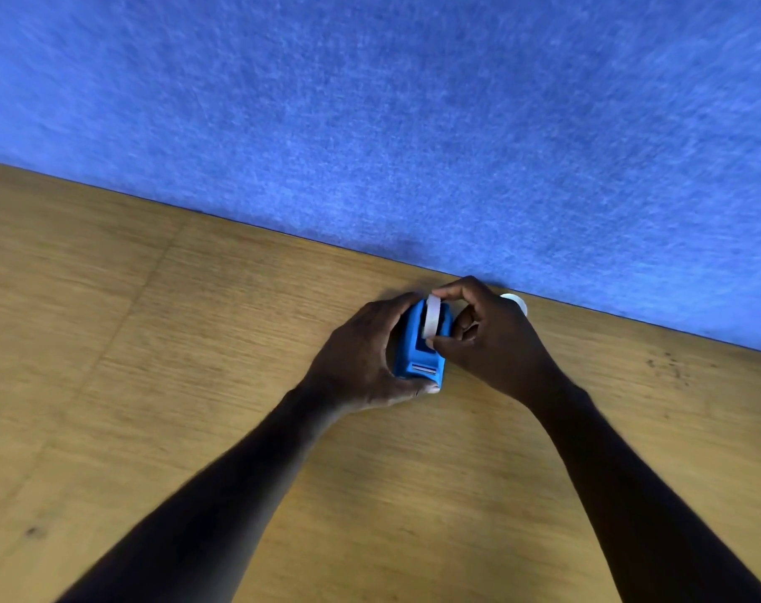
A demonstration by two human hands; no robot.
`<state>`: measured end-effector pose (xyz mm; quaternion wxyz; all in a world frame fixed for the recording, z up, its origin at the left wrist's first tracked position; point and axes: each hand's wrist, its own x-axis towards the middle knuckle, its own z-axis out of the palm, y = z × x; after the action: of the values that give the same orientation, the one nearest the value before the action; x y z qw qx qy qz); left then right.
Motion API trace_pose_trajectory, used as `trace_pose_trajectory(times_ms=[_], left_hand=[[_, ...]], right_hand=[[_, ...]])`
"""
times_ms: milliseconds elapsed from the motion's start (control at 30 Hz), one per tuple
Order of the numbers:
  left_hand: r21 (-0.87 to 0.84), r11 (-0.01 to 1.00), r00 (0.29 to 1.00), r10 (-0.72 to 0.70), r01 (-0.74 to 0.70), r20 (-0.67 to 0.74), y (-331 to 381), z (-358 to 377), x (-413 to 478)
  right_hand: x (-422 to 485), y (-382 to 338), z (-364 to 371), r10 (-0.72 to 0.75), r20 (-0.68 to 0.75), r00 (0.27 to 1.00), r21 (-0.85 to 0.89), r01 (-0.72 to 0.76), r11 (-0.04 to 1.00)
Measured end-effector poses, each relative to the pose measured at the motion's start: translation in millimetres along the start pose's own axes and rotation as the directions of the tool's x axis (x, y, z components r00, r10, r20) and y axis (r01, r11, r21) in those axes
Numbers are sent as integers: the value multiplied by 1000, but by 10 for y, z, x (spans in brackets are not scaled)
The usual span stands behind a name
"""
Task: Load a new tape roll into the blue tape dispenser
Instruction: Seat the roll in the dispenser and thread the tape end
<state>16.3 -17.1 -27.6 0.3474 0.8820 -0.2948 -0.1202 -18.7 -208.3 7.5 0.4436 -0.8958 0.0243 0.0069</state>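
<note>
I see the blue tape dispenser (pixel 420 348) standing on the wooden table (pixel 152 341), near the far edge where the blue felt wall (pixel 370 124) begins; my left hand (pixel 361 354) wraps its left side, thumb along the near end; my right hand (pixel 487 337) pinches the white tape roll (pixel 432 316), upright in the dispenser's top slot; another white roll (pixel 515 301) lies just behind the right hand.
</note>
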Motion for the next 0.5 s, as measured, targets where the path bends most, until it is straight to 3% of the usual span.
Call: trace_pose_trajectory(times_ms=[200,500], left_hand=[[-1,1000,1000,11,-11,-10,-2,4,-10],[-15,1000,1000,17,-17,-24,5,7,0]], right_hand=[[11,16,19,-39,-2,999,-61,39,997],[-13,36,57,-50,-1,999,-21,50,999]])
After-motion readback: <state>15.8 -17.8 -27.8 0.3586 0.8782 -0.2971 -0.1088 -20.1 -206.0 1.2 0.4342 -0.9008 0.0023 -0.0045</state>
